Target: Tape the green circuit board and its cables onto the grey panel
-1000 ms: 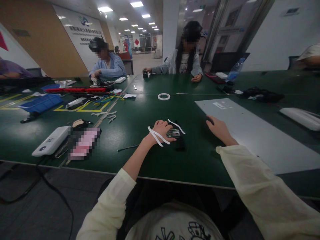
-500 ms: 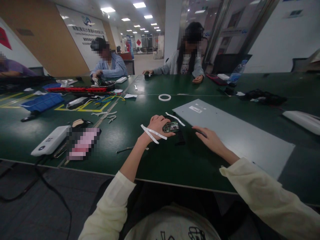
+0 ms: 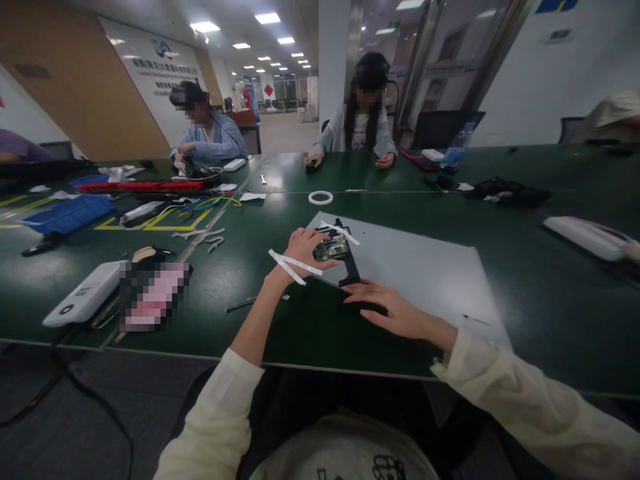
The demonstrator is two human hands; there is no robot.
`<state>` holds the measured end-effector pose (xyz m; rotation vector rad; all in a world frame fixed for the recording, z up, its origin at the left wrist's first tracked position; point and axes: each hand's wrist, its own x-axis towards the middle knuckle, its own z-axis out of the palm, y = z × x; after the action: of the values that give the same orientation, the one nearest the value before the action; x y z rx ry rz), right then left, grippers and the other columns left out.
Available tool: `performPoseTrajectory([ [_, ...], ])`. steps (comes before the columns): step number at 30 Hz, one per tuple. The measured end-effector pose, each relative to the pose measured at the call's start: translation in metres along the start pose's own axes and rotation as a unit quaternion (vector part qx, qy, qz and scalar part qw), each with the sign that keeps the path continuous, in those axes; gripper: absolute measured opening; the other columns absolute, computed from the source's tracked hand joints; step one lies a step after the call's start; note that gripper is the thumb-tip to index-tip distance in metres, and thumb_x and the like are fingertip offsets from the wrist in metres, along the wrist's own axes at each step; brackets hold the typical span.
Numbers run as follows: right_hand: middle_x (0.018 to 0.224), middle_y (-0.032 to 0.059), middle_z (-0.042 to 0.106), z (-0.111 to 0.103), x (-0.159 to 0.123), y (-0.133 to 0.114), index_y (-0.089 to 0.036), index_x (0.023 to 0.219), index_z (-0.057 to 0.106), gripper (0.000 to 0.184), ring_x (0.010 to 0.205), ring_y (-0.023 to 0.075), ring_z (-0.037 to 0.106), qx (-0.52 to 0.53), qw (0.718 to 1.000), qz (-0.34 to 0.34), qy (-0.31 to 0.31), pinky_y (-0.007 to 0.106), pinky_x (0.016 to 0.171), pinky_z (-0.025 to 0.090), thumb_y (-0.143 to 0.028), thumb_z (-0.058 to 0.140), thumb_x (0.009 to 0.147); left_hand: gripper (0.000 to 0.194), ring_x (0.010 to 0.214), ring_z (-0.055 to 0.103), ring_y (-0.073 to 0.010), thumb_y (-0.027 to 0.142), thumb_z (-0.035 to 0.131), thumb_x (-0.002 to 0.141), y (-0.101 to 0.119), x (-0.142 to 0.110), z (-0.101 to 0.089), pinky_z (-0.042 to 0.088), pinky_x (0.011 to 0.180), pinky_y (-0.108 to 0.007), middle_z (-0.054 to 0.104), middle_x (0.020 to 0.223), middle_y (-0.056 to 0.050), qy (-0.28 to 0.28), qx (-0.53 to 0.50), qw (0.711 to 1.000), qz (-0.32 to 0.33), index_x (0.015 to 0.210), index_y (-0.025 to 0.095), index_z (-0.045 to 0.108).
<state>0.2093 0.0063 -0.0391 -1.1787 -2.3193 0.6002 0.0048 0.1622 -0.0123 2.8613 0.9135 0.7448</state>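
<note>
My left hand (image 3: 299,248) grips a small green circuit board (image 3: 334,249) joined to a black plastic frame (image 3: 351,272). Two white tape strips (image 3: 295,265) cling across the back of that hand. Another white strip (image 3: 346,233) lies over the top of the frame. Under the frame is the left end of a flat grey panel (image 3: 430,273). My right hand (image 3: 395,310) has its fingers stretched out over the panel's near edge, with the fingertips at the frame's lower end. Whether they touch it I cannot tell.
A white tape roll (image 3: 321,197) lies beyond the panel. To the left are a white power bank (image 3: 87,293), a blurred pink phone-like item (image 3: 159,293) and a blue tray (image 3: 70,213). A thin dark cable (image 3: 240,305) rests near my left forearm. Two people sit opposite.
The grey panel has slid left and now lies beneath the frame. My right hand has come left and nearer me, its fingers now stretched out. My left hand keeps hold of the circuit board.
</note>
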Motion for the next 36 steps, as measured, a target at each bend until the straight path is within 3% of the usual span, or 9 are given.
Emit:
performPoseTrajectory([
  [13,0.125,0.0087,0.057,0.010,0.021,-0.021,-0.018,0.107,0.066,0.028,0.120,0.0189,0.049,0.050,0.989,-0.122,-0.063,0.040,0.103,0.036,-0.026,0.048,0.087,0.062,0.100,0.046,-0.0257,0.063,0.060,0.070,0.012,0.005,0.011,0.036,0.093,-0.040,0.055,0.103,-0.008,-0.024,0.009,1.000,0.008,0.112,0.018,0.056],
  [22,0.128,0.0090,0.055,0.019,0.025,-0.023,-0.018,0.117,0.061,0.036,0.120,0.0193,0.049,-0.005,0.989,-0.134,-0.054,0.039,0.100,0.039,-0.027,0.051,0.083,0.060,0.102,0.046,-0.0265,0.063,0.059,0.071,0.016,0.018,0.024,0.036,0.093,-0.040,0.055,0.106,-0.008,-0.052,0.019,0.998,0.015,0.113,0.020,0.056],
  [28,0.127,0.0092,0.055,0.020,0.023,-0.024,-0.017,0.118,0.059,0.039,0.118,0.0190,0.050,-0.018,0.990,-0.135,-0.046,0.038,0.100,0.039,-0.025,0.053,0.081,0.063,0.104,0.047,-0.0263,0.065,0.060,0.070,0.023,0.033,0.044,0.036,0.094,-0.040,0.055,0.108,-0.009,-0.065,0.015,0.997,0.031,0.111,0.018,0.056],
  [36,0.126,0.0085,0.056,0.021,0.024,-0.023,-0.018,0.115,0.061,0.036,0.118,0.0190,0.050,-0.014,0.991,-0.126,-0.037,0.038,0.101,0.040,-0.025,0.052,0.081,0.062,0.103,0.048,-0.0272,0.065,0.060,0.069,0.021,0.037,0.065,0.038,0.092,-0.042,0.055,0.108,-0.009,-0.084,0.018,0.996,0.005,0.112,0.020,0.056],
])
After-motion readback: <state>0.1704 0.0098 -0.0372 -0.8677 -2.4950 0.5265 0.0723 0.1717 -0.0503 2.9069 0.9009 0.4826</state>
